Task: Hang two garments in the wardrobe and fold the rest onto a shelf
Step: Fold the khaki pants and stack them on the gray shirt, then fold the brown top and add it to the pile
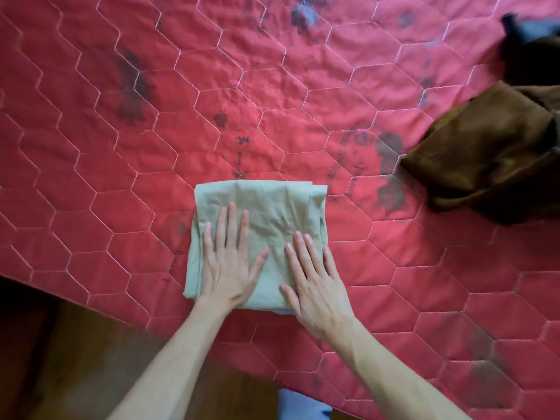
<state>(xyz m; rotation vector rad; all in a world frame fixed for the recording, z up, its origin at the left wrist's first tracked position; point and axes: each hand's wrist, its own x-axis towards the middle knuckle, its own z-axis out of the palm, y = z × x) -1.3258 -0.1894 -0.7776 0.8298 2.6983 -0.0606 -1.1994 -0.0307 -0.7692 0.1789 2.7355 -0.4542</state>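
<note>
Biggest thing is the red quilt (151, 116), filling the view, w/ wood floor (75, 344) at its near edge. A loosely folded brown garment (485, 159) lies at the right, well apart from the work. Beyond it is a darker heap (527, 56), too dim to tell what.

The green garment (272, 204) sits near the quilt's front edge, folded to a squarish pad of several creased layers. The left hand (225, 268) & right hand (315, 286) lie flat on it, fingers straight, pressing, gripping nothing.

Handling, prob.: light, soft, thin cloth w/ no stiffness, so it'd sag & unfold if lifted by one corner. Best taken w/ both hands under opposite sides, or one palm under & one on top. Not fragile.
</note>
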